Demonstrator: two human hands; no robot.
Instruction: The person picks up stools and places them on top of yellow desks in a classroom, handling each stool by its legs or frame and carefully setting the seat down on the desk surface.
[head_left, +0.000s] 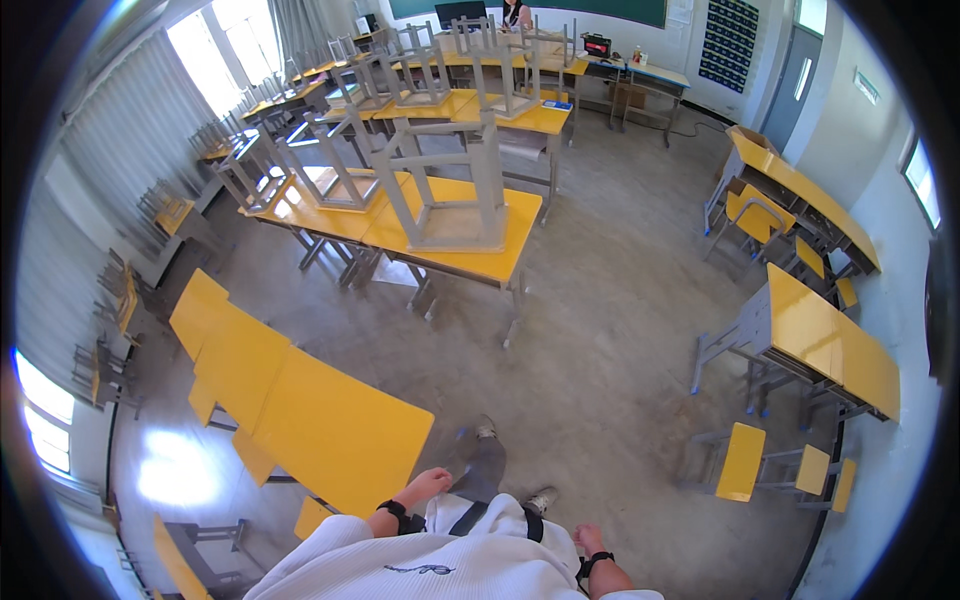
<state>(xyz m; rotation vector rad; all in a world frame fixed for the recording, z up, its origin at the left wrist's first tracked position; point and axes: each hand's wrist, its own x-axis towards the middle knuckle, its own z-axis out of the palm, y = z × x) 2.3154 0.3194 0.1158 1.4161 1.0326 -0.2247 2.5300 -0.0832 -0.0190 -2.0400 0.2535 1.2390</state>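
My left hand (432, 484) hangs beside the near corner of a row of yellow-topped desks (349, 420). Its fingers look loosely curled, and nothing shows in it. On the other side of my body, my right hand (589, 538) hangs low over the concrete floor (600, 360), apart from any furniture. Its fingers are partly hidden, and no object is seen there. Each wrist wears a black strap. My shoes (486, 427) stand one ahead of the other to the right of the desk row.
Ahead, upturned stools (450, 187) rest on another desk row (521, 217). More desks (832, 330) and yellow stools (741, 461) line the right wall. A person (517, 15) is at the front, near a monitor (460, 13) and a green board (585, 9). Bare floor runs between the rows.
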